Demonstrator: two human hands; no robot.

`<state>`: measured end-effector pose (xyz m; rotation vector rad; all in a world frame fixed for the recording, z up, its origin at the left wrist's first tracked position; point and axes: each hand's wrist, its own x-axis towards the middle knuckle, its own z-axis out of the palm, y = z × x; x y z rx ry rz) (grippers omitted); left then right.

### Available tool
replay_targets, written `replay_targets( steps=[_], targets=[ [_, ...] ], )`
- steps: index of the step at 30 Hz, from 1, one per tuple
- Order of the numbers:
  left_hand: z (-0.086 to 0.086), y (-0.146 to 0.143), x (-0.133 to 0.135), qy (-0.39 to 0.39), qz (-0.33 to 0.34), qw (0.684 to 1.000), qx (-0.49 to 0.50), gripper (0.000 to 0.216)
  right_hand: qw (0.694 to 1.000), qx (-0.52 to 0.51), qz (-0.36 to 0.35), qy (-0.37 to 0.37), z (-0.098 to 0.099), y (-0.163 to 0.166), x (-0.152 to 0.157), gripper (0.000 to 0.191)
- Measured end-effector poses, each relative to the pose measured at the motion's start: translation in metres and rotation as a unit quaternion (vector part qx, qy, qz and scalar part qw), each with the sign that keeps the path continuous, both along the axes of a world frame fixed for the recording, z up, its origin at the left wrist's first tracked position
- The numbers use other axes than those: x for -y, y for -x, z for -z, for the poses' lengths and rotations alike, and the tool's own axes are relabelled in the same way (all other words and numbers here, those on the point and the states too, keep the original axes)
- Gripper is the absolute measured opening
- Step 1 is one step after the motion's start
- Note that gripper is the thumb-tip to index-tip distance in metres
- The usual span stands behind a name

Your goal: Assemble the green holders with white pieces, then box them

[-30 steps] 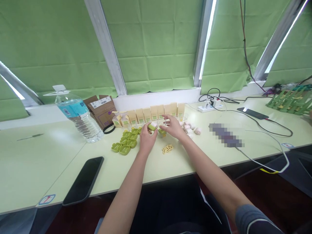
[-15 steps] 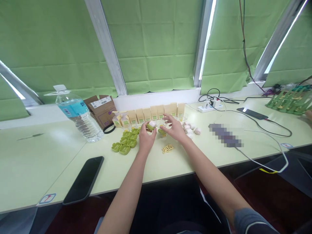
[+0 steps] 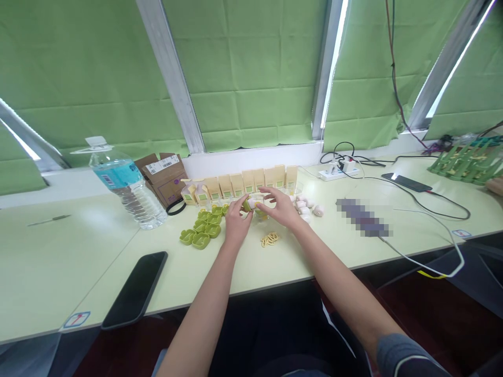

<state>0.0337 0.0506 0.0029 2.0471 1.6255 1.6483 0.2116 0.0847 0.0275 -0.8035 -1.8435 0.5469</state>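
Observation:
My left hand [image 3: 237,221] is closed round a small green cup [image 3: 247,204], which is tilted on its side. A whitish-pink rounded piece [image 3: 255,200] sits at the cup's mouth. My right hand [image 3: 282,209] meets it from the right, its thumb and fingers closed round a clear cover that is partly hidden by the fingers. Beneath the hands, another small green item on the table is mostly covered. Several green flower-shaped cups [image 3: 200,240] stand left of my left hand. A heap of pale yellow rings [image 3: 270,240] lies in front, and several whitish-pink pieces [image 3: 302,207] lie to the right.
A row of small cream boxes [image 3: 237,184] stands behind the hands. To the left are a water bottle [image 3: 129,183], a cardboard box [image 3: 167,180] and a black phone [image 3: 135,289]. A power strip [image 3: 338,173], cables and another phone [image 3: 407,182] lie to the right.
My two hands have come together. The left has turned the green cup toward the right, and the clear cover in my right hand now meets the whitish-pink piece.

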Motion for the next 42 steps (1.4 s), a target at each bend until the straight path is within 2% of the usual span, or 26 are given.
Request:
replay_targets(
  steps=[9,31,36,42],
  targets=[
    [0.000,-0.001,0.001,0.010,0.017,1.000,-0.007,0.053,1.000,-0.019,-0.010,-0.001,-0.001,0.001,0.002,0.031],
    [0.003,0.001,0.000,0.025,0.052,0.998,-0.007,0.055,0.997,-0.033,-0.038,0.050,0.002,0.002,0.000,0.034],
    [0.006,0.001,-0.002,0.017,0.089,0.996,0.015,0.054,0.998,-0.024,-0.039,0.053,0.005,0.002,-0.002,0.039],
    [0.005,0.000,0.001,0.013,0.083,0.996,-0.010,0.048,0.998,0.035,-0.023,0.036,0.010,0.005,-0.004,0.065]
  ],
)
